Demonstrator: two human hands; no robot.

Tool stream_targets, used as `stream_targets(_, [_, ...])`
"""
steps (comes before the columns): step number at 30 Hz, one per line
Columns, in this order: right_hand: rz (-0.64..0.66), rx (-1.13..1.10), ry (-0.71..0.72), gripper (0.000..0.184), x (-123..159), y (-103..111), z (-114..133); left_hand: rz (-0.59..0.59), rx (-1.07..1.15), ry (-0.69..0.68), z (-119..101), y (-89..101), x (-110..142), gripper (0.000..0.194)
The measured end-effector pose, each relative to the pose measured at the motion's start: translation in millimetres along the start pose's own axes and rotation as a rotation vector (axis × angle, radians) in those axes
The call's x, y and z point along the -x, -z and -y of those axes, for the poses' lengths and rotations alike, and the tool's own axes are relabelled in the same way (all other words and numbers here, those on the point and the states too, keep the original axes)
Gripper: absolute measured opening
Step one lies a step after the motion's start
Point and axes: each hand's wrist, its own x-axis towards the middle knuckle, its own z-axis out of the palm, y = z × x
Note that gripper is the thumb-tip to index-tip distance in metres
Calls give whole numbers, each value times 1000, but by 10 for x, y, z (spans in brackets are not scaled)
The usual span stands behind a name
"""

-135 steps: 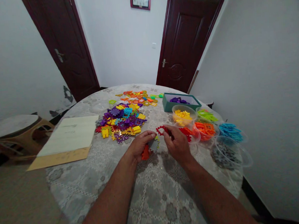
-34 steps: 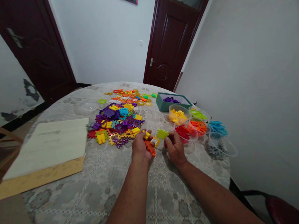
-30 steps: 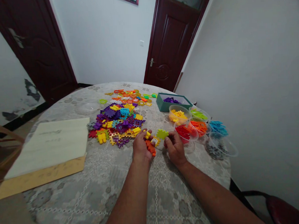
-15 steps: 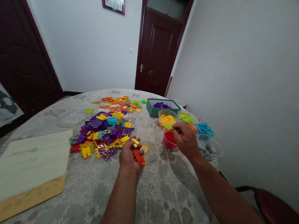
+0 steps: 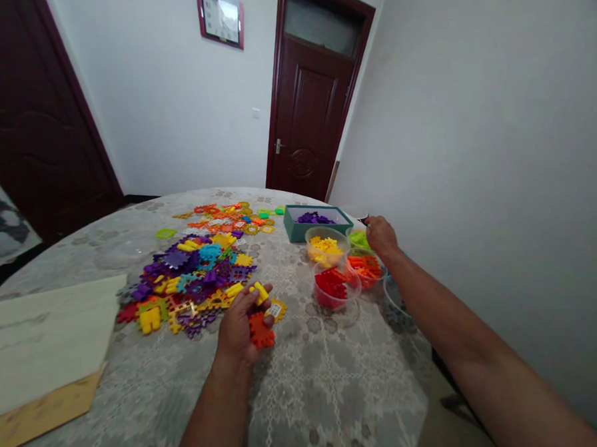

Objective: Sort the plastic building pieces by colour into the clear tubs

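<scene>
My left hand (image 5: pixel 238 330) is palm up above the table, curled around an orange gear-edged plastic piece (image 5: pixel 261 331) and a yellow peg-like piece (image 5: pixel 261 293) near the fingertips. My right hand (image 5: pixel 380 236) reaches far right, over the bowl of lime green pieces (image 5: pixel 359 240). Its fingers are bent together and point down; whatever they hold is hidden. Left of my left hand lies a mixed pile of plastic building pieces (image 5: pixel 200 265) in purple, yellow, blue and red. A yellow gear-edged square (image 5: pixel 277 309) rests just beyond the left fingers.
Clear bowls hold yellow pieces (image 5: pixel 326 247), red pieces (image 5: pixel 332 285) and orange pieces (image 5: pixel 365 268). A green box (image 5: pixel 299 233) contains purple pieces. Another clear bowl (image 5: pixel 396 298) is partly behind my right forearm. Pale boards (image 5: pixel 49 336) lie at the left.
My right hand has moved from above the red bowl, where it held a lime green piece, to the green bowl farther right. My left hand keeps its pieces. The view has shifted slightly.
</scene>
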Motion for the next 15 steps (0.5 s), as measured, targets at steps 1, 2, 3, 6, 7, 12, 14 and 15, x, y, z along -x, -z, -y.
stream_targets(1, [-8, -11, 12, 31, 38, 15, 52, -1, -6, -3, 2, 7, -2, 24])
stream_targets(2, [-21, -32, 31, 31, 104, 40, 127, -4, -12, -9, 7, 17, -7, 24])
stream_targets(3, [-41, -76, 57, 30, 199, 73, 226, -2, -22, -11, 14, 27, -11, 25])
stream_targets(6, [-102, -388, 137, 26, 661, 198, 657, 7, -75, 6, 45, 50, -16, 31])
stream_targets(7, [-78, -526, 139, 24, 858, 238, 827, 14, -91, 10, 58, 52, -11, 32])
stream_targets(12, [325, -967, 131, 23, 1764, 275, 1563, 111, -135, -6, 117, 15, 42, 39])
stream_targets(14, [419, -1049, 126, 27, 1976, 205, 1721, 150, -170, -8, 128, -6, 67, 39])
stream_targets(15, [445, -1074, 122, 31, 2046, 164, 1765, 159, -192, -6, 127, -14, 80, 39])
